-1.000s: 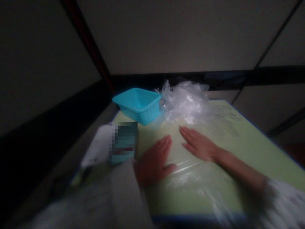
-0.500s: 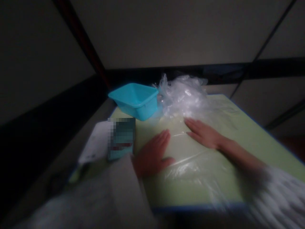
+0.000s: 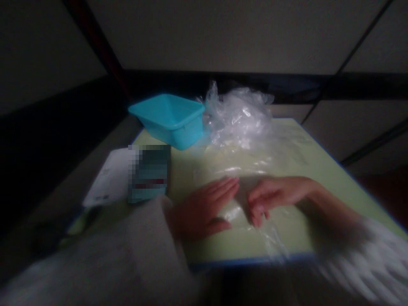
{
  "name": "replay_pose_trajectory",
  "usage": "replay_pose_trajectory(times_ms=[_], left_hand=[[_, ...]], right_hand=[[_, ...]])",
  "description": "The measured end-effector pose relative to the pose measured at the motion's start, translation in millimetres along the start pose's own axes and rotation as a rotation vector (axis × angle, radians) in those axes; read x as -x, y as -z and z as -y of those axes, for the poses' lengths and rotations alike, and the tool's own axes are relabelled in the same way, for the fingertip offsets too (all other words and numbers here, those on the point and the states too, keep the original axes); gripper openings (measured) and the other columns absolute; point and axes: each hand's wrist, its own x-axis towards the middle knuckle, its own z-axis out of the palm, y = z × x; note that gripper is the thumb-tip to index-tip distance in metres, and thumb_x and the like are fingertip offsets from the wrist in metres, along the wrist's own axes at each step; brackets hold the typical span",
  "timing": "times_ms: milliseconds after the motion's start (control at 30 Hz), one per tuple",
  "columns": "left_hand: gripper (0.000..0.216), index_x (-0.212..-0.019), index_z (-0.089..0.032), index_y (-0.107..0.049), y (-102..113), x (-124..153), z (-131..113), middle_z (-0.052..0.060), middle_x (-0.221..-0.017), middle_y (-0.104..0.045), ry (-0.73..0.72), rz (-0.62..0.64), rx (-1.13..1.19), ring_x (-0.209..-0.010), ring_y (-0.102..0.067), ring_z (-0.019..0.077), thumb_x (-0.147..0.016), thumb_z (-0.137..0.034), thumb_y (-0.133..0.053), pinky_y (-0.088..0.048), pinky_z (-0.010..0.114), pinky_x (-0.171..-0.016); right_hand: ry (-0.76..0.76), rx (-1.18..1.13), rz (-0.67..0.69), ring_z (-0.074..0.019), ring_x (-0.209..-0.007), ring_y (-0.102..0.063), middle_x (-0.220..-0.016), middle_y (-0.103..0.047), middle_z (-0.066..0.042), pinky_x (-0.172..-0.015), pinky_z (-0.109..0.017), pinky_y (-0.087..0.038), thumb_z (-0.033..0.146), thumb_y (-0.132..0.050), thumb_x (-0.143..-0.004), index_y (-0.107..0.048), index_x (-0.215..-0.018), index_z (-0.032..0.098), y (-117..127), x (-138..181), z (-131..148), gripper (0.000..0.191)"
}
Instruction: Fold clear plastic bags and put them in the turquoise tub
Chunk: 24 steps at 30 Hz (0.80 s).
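Observation:
My left hand point(image 3: 204, 206) lies flat on a clear plastic bag point(image 3: 234, 213), its fingers stretched out together and the thumb apart. Just to the right, my right hand point(image 3: 270, 195) is curled with its fingertips pointing down. It pinches the near part of the plastic, though the exact grip is blurred. The bag spreads thin and shiny over the table, and its near end trails to the front edge. Beyond both hands sits a crumpled pile of clear plastic point(image 3: 242, 119).
A turquoise plastic basin point(image 3: 188, 131) stands at the back left, beside the pile. Left of my left hand lie a dark teal, pixelated item point(image 3: 151, 174) and a white sheet point(image 3: 110, 176). The pale green table point(image 3: 306, 153) has blue edging; wall panels rise behind it.
My right hand has gone from flat and stretched out to curled, and has come nearer along the plastic. My left hand stays flat. The view has shifted slightly.

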Motion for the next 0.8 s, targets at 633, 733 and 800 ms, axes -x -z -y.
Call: replay_pose_trajectory(times_ms=[633, 733, 800], left_hand=[[0.06, -0.143, -0.01, -0.027, 10.0, -10.8, -20.4, 0.013, -0.152, -0.024, -0.166, 0.08, 0.029, -0.142, -0.016, 0.023, -0.095, -0.044, -0.035, -0.017, 0.039, -0.117], [0.057, -0.141, -0.014, -0.034, 6.7, -15.5, -23.0, 0.011, -0.148, -0.033, -0.196, 0.173, 0.018, -0.141, -0.021, 0.0232, -0.095, -0.048, -0.036, -0.018, 0.039, -0.116], [0.058, -0.14, -0.017, -0.036, 4.4, -15.0, -20.2, 0.01, -0.147, -0.036, -0.194, 0.189, 0.014, -0.14, -0.025, 0.0245, -0.094, -0.051, -0.037, -0.019, 0.041, -0.115]], right_hand=[[-0.108, -0.094, 0.437, -0.015, -0.08, -0.068, -0.081, -0.07, -0.006, -0.074, -0.023, -0.052, 0.061, -0.065, -0.07, -0.065, -0.084, 0.012, 1.0, 10.9, -11.0, 0.051], [-0.137, -0.124, 0.509, -0.0152, -0.08, -0.068, -0.079, -0.07, -0.005, -0.075, -0.023, -0.052, 0.065, -0.066, -0.062, -0.065, -0.083, 0.013, -2.5, 3.1, -16.6, 0.056], [-0.172, -0.149, 0.521, -0.0151, -0.077, -0.068, -0.074, -0.069, -0.003, -0.074, -0.022, -0.052, 0.065, -0.067, -0.061, -0.064, -0.078, 0.013, -4.5, 0.2, -20.5, 0.054]])
